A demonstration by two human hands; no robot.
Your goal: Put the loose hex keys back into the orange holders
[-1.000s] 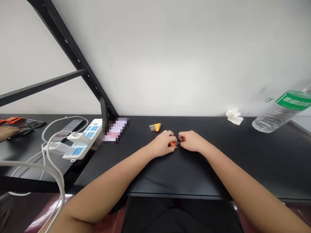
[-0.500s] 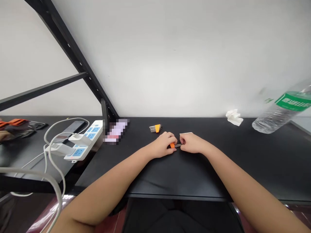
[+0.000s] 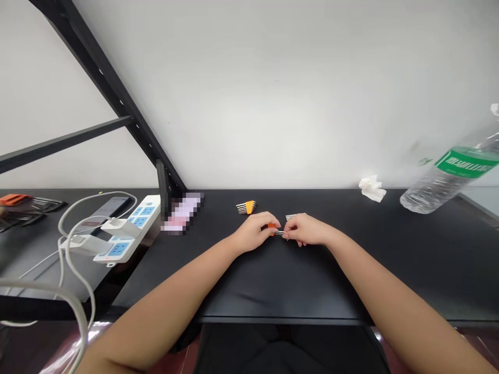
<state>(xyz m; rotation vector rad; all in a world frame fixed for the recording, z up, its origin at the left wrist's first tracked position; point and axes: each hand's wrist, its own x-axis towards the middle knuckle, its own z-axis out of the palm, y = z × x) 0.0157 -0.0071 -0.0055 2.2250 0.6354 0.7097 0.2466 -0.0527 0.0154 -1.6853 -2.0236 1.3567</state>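
Note:
My left hand (image 3: 258,231) grips an orange hex key holder (image 3: 272,226) between thumb and fingers, just above the black table. Thin silver hex keys (image 3: 279,233) stick out of its right side. The fingertips of my right hand (image 3: 304,229) are closed on the outer ends of these keys. Behind my right hand lie more silver hex keys (image 3: 291,216), partly covered by it. A yellow-orange holder full of several hex keys (image 3: 246,208) rests on the table beyond my left hand.
A crumpled tissue (image 3: 372,188) and a tilted-looking water bottle (image 3: 436,182) stand to the right by the wall. On the left are a power strip (image 3: 130,228) with white cables, a phone (image 3: 105,213), a black metal frame (image 3: 162,182) and further orange-and-black tool sets (image 3: 23,205).
My right hand has turned from a fist-like grip to a fingertip pinch on the keys. More keys show behind it. The whole view has shifted slightly.

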